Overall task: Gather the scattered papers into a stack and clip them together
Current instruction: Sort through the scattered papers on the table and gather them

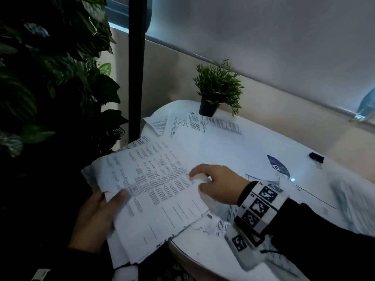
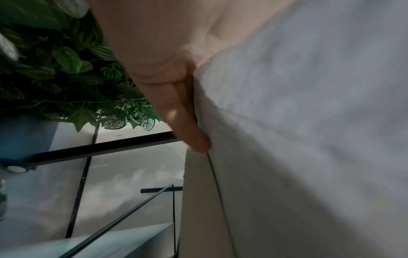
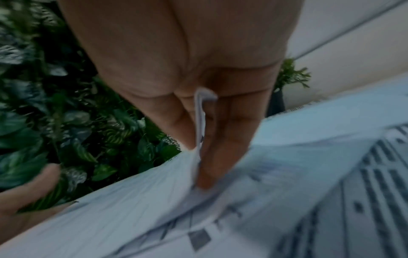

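My left hand (image 1: 101,211) grips the near left edge of a bundle of printed papers (image 1: 154,191), thumb on top, held partly off the round white table (image 1: 194,250). In the left wrist view its fingers (image 2: 187,125) lie under the white sheets (image 2: 309,122). My right hand (image 1: 213,181) pinches the bundle's right edge; in the right wrist view a folded paper edge (image 3: 199,118) sits between its fingers (image 3: 218,148). More loose papers (image 1: 213,134) lie spread across the table's far side. A black binder clip (image 1: 316,157) lies at the right.
A small potted plant (image 1: 217,92) stands at the table's back edge. A tall leafy plant (image 1: 50,78) and a dark post (image 1: 137,67) are on the left. More sheets (image 1: 349,199) lie at the table's right edge.
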A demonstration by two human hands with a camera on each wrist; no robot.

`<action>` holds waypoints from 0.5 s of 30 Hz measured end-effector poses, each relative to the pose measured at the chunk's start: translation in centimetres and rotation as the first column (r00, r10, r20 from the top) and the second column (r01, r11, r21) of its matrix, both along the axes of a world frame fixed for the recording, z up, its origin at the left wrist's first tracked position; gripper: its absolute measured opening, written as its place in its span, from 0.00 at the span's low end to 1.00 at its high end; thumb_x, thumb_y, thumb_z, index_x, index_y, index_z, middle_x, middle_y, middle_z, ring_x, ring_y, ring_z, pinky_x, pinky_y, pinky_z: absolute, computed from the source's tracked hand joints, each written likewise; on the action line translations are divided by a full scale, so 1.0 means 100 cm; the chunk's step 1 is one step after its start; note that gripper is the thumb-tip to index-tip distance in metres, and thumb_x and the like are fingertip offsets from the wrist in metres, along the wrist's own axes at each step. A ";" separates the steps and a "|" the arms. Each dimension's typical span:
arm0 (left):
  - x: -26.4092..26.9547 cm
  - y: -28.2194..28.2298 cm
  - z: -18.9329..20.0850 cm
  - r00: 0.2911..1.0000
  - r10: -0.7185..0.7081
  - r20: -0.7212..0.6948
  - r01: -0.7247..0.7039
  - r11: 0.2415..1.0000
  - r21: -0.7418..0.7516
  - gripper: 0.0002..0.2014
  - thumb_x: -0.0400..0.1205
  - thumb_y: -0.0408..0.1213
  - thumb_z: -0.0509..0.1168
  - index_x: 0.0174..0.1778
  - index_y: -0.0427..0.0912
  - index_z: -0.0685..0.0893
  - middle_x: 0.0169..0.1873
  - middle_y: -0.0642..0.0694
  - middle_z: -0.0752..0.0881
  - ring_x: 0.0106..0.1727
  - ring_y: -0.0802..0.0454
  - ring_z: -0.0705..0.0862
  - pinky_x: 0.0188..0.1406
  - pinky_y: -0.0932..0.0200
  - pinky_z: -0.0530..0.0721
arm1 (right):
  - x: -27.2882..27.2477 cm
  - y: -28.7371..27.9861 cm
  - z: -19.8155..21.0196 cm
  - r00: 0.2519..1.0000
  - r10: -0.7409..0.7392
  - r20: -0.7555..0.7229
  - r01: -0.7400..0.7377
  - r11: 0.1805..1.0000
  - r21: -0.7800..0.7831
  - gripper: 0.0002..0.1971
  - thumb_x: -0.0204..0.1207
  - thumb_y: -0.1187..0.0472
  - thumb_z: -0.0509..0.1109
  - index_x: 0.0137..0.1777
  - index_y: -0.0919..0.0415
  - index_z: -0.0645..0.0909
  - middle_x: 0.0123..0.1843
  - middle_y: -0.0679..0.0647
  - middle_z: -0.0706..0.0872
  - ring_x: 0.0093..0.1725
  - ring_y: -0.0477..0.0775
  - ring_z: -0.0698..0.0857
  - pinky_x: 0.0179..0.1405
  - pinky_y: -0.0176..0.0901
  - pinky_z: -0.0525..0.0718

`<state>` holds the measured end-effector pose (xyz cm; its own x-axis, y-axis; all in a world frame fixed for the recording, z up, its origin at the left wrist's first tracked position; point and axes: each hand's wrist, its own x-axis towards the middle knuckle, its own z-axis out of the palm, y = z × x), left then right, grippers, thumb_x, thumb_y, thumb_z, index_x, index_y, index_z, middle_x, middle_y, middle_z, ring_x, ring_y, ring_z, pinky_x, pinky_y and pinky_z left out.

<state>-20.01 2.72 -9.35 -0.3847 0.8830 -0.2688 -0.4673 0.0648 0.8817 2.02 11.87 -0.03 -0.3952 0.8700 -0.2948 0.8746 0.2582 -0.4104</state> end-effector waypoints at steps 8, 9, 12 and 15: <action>-0.003 0.000 -0.004 0.955 0.168 -0.243 -0.147 0.984 0.102 0.44 0.72 0.18 0.72 0.76 0.56 0.61 0.75 0.51 0.70 0.71 0.52 0.75 0.66 0.43 0.77 | 0.036 0.049 0.000 0.852 0.039 0.522 0.015 0.995 -0.098 0.52 0.63 0.65 0.78 0.83 0.51 0.49 0.77 0.54 0.71 0.65 0.54 0.79 0.58 0.46 0.82; -0.001 0.000 -0.004 0.956 0.140 -0.256 -0.114 0.987 0.117 0.41 0.73 0.16 0.70 0.74 0.55 0.64 0.73 0.51 0.71 0.69 0.53 0.76 0.65 0.44 0.77 | 0.037 0.049 -0.004 0.851 0.056 0.523 -0.001 0.994 -0.105 0.50 0.64 0.64 0.78 0.82 0.52 0.52 0.74 0.53 0.74 0.60 0.52 0.81 0.55 0.44 0.80; 0.000 -0.001 0.000 0.955 0.090 -0.282 -0.057 0.991 0.125 0.31 0.75 0.13 0.64 0.65 0.52 0.72 0.66 0.46 0.75 0.61 0.52 0.78 0.58 0.55 0.75 | 0.037 0.048 -0.008 0.870 0.006 0.492 0.039 0.996 -0.083 0.49 0.63 0.68 0.75 0.81 0.48 0.53 0.46 0.46 0.81 0.38 0.47 0.80 0.44 0.46 0.84; -0.006 -0.001 0.001 0.949 0.105 -0.298 -0.074 0.991 0.112 0.29 0.77 0.13 0.62 0.66 0.49 0.74 0.63 0.47 0.76 0.58 0.54 0.78 0.55 0.63 0.75 | 0.031 0.042 -0.011 0.795 -0.025 0.607 -0.015 0.998 0.060 0.40 0.65 0.65 0.71 0.76 0.46 0.58 0.40 0.50 0.77 0.40 0.55 0.80 0.40 0.46 0.84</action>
<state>-20.58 2.62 -9.26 -0.5133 0.8572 -0.0417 -0.1776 -0.0586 0.9824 5.15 16.04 -1.11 -0.1479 0.8949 -0.4211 0.9402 0.2593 0.2208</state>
